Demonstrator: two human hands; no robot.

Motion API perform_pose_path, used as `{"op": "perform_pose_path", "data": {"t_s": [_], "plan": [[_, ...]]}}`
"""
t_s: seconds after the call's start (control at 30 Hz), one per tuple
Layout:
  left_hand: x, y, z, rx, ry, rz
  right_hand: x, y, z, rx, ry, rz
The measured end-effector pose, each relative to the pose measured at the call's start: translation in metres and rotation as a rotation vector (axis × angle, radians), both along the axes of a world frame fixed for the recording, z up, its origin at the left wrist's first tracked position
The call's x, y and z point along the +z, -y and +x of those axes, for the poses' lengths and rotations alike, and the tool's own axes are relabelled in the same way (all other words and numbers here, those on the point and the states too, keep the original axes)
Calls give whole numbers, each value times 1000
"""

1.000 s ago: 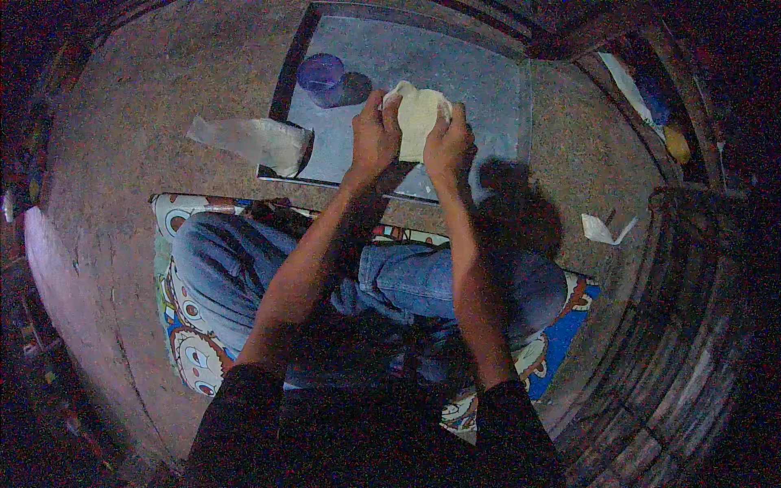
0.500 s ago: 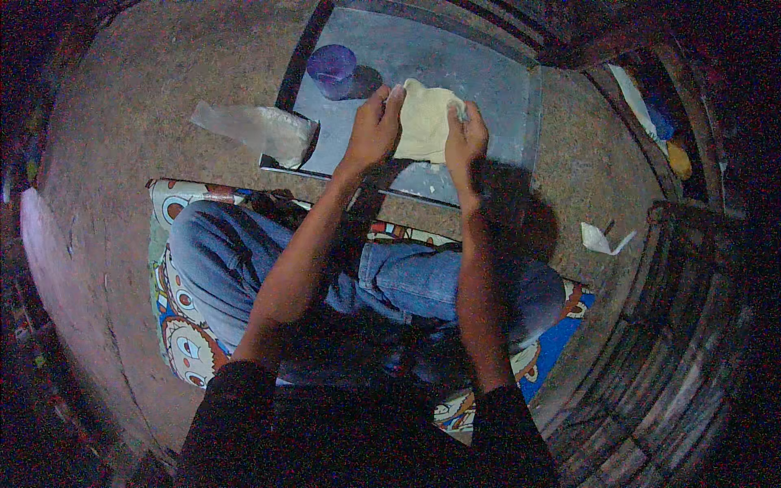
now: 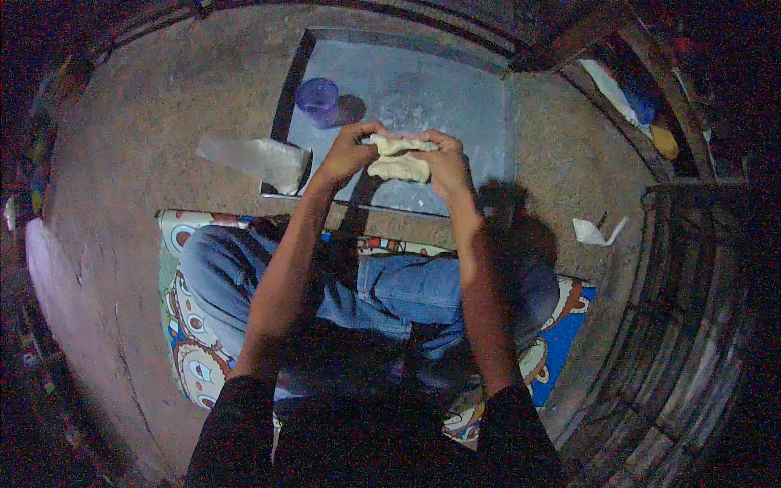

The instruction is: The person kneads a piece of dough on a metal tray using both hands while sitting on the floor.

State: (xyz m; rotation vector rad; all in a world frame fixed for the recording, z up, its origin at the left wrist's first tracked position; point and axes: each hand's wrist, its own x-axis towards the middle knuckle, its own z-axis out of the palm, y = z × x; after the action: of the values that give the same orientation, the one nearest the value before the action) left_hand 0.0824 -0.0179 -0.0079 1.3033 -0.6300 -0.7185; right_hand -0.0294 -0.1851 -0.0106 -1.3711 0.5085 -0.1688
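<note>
Dimly lit brown floor (image 3: pixel 154 130); slats (image 3: pixel 679 325) at right.

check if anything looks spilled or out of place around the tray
Mildly, yes. White specks and smears mark the grey tray around the dough, perhaps spilled flour. The translucent bag straddles the tray's left rim rather than lying fully inside. A bent white scrap lies on the floor like stray litter.

On the rough brown floor (image 3: pixel 187 98) lay a grey rectangular tray with dark rim (image 3: pixel 464 93). A purple translucent round cup (image 3: pixel 317 98) stood near its left edge; a clear plastic bag with whitish contents (image 3: pixel 256 160) lay across the near left corner. Beyond the right edge, a white folded scrap (image 3: pixel 598 233) rested on the floor.
</note>
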Motion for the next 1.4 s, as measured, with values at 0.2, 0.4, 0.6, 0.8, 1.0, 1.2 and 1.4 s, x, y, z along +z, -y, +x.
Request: {"op": "perform_pose_path", "data": {"t_s": [0.2, 0.4, 0.6, 0.8, 1.0, 1.2, 1.4], "plan": [[53, -11, -14, -211, -23, 193, 20, 9, -21, 56, -53, 82], [34, -29, -37, -217, 63, 181, 6, -20, -38, 123, -127, -123], [29, -14, -13, -248, -23, 187, 32, -6, -39, 62, -40, 317], [30, -6, -21, -193, 137, 214, 22, 2, -41, 37, -72, 135], [15, -8, -22, -217, 57, 214, 35, -15, -40, 84, -43, 167], [8, -2, -18, -228, -17, 149, 22, 0, -39, 16, -112, 284], [9, -1, -12, -232, -60, 279, 9, 10, -38, 107, -159, 166]]}}
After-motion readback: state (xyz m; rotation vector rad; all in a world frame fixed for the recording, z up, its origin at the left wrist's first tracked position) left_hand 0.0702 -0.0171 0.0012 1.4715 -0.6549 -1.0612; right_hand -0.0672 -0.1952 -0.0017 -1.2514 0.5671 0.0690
